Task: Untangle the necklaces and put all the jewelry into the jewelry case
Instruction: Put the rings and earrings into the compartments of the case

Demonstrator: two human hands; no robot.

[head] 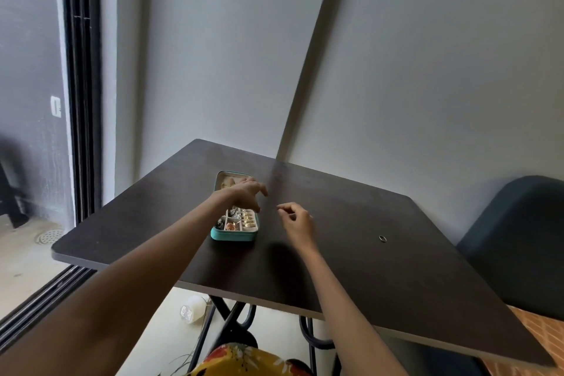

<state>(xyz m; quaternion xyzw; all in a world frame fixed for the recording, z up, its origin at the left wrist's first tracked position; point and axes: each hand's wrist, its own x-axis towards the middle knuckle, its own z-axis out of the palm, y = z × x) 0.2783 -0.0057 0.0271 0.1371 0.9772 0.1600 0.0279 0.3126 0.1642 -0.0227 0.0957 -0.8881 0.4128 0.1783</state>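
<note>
Two bare hands worked over a dark table [381, 268] set against grey walls: the left hand [244, 192], fingers spread, hovered above the open teal jewelry case [235, 235]; the right hand [297, 221] curled, its grasp unclear; a ring [382, 238] lay well apart.

Bare dark surface [351, 268] stretches right of the open jewelry case [235, 233], broken only by a small ring [382, 238] lying well apart. The left hand [244, 194] hangs over the case's middle, covering part of its compartments; the right hand [297, 221] hovers just beside it. A wall [396, 85] closes the far edge.
</note>
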